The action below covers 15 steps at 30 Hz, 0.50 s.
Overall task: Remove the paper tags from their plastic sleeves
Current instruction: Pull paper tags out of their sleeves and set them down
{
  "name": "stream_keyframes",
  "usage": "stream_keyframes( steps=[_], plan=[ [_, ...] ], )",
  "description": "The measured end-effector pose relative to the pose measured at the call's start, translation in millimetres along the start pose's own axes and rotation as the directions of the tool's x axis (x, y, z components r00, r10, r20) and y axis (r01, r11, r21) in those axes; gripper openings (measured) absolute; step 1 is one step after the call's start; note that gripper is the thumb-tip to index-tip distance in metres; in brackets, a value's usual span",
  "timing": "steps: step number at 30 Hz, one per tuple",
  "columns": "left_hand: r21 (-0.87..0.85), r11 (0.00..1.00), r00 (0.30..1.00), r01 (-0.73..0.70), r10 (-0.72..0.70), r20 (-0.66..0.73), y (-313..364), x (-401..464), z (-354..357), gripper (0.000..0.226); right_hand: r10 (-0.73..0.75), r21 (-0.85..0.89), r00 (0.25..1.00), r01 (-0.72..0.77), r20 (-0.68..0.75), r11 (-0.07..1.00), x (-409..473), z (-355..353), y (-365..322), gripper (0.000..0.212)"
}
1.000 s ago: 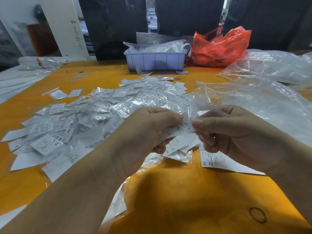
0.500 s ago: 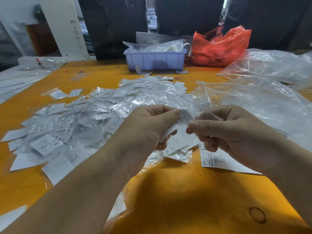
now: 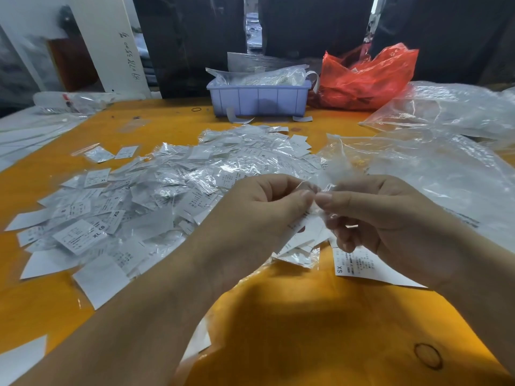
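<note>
Plastic sleeve point(image 3: 324, 188) pinched between both hands, above the orange table point(image 3: 306, 316) at centre. Best approach, I'd say: hold the film edge firm on one side, slide the paper tag point(image 3: 302, 228) out straight, no tearing. Left hand point(image 3: 259, 215) has thumb and forefinger closed tight on the sleeve and tag, other fingers curled. Right hand point(image 3: 384, 218) likewise pinches the film edge, thumb tips nearly touching. Pile of sleeved tags point(image 3: 156, 201) lies at 10 o'clock from the hands; bare tag marked XS point(image 3: 359, 267) at 5 o'clock.
</note>
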<state>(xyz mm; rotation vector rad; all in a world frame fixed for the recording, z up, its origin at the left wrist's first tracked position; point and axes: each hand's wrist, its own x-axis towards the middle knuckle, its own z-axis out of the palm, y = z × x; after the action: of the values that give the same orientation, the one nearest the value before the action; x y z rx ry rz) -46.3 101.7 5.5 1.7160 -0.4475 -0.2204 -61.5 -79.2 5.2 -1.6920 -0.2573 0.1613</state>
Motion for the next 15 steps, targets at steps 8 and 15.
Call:
stream_keyframes(
  steps=[8,15],
  plan=[
    [-0.036,0.998,0.998,0.048,-0.047,0.036,1.5,1.4,-3.8,0.016,-0.03,0.058,0.993,0.037,-0.118,0.998,0.9,-2.4,-1.1,0.01],
    [-0.073,0.997,0.994,0.02,-0.027,-0.102,-0.3,3.2,-8.3,0.007,-0.051,0.061,0.978,0.065,-0.2,0.996,1.2,-4.3,-3.9,0.012]
  ],
)
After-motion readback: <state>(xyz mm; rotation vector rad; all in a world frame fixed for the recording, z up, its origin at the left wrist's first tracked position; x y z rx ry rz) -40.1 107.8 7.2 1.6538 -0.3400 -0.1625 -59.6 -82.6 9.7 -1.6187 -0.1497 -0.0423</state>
